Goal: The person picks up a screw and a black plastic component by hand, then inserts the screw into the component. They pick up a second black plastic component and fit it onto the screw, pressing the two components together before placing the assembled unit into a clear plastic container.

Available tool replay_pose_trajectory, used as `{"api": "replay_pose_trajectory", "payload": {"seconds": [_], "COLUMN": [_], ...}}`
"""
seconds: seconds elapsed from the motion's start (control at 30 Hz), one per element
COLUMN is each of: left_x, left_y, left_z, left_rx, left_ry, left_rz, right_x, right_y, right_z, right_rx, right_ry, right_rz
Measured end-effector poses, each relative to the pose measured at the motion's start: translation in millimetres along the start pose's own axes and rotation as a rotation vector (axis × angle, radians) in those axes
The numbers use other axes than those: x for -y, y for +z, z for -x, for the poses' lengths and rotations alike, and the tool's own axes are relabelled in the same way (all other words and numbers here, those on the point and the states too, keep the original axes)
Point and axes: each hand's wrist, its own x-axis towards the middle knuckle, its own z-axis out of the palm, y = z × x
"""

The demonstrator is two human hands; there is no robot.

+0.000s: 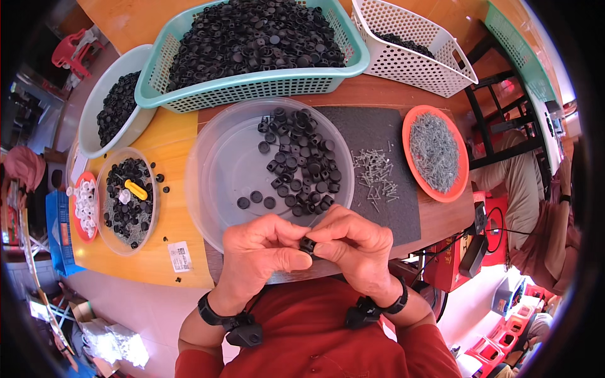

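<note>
A small black plastic part (307, 245) is pinched between my two hands, just over the near table edge. My left hand (261, 249) grips it from the left with thumb and forefinger. From the other side, the thumb and fingertips of my right hand (356, 246) close on it. Right beyond my hands is a wide clear plastic tub (217, 170) with many similar black parts (309, 157) heaped in its right half. Loose screws (375, 173) lie on a dark mat (400, 220) to the right of the tub.
A red-orange plate (409, 157) of screws stands at the right. Behind are a teal basket (252, 87) heaped with black parts and a white basket (409, 66). At left sit a pale basin (91, 135), a clear bowl (129, 249) with a yellow tool, and white pieces (85, 205). A person sits at right.
</note>
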Motion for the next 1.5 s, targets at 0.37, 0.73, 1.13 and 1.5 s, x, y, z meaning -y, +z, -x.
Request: {"api": "replay_pose_trajectory", "payload": {"seconds": [0.37, 0.73, 1.13, 1.5], "left_x": [-6, 1, 2, -9], "left_y": [6, 4, 6, 13], "left_z": [1, 3, -5, -5], "left_rx": [0.012, -0.023, -0.029, -0.051], "left_ry": [0.237, 0.508, 0.745, 0.624], "left_rz": [-0.455, -0.726, -0.865, -0.941], "right_x": [0, 4, 7, 11], "right_y": [1, 9, 2, -4], "right_z": [2, 6, 13, -10], "right_rx": [-0.022, -0.044, -0.009, 0.079], "right_ry": [-0.086, -0.016, 0.177, 0.346], "right_rz": [0.075, 0.007, -0.12, -0.359]}}
